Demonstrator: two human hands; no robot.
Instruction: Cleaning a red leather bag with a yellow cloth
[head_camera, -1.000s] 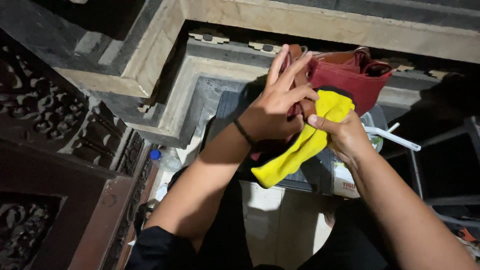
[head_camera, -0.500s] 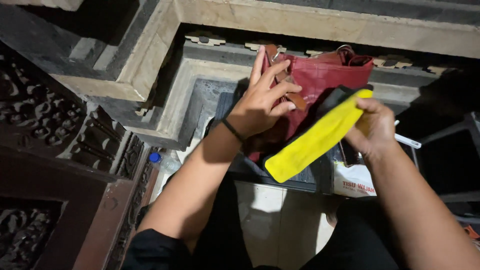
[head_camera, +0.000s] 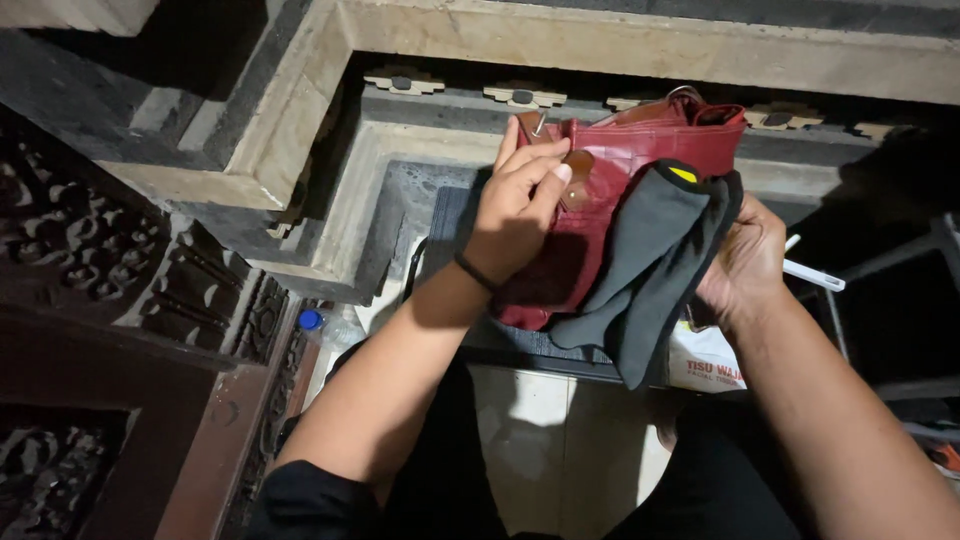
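The red leather bag (head_camera: 620, 190) sits at upper centre of the frame, resting on a dark mat (head_camera: 520, 345) beside the stepped stone ledge (head_camera: 300, 150).

The left hand (head_camera: 520, 205) lies flat against the bag's upper left corner, fingers extended and pressing near the brown strap tab (head_camera: 577, 165); it braces rather than grips. The right hand (head_camera: 745, 265), right of centre, is closed around a dark grey cloth (head_camera: 650, 270) (a sliver of yellow shows at its top fold), which drapes across the bag's front face and hangs below its lower edge.

The work appears to be wiping the bag's surface. To do it well, in my judgement: keep the left hand firm on the corner so the soft body does not collapse under pressure; gather the loose tail of cloth into the palm so only a padded fold meets the leather; work in short strokes away from the bracing hand.

A white packet (head_camera: 705, 360) lies at lower right, partly hidden, and a blue-capped bottle (head_camera: 315, 322) stands at left.
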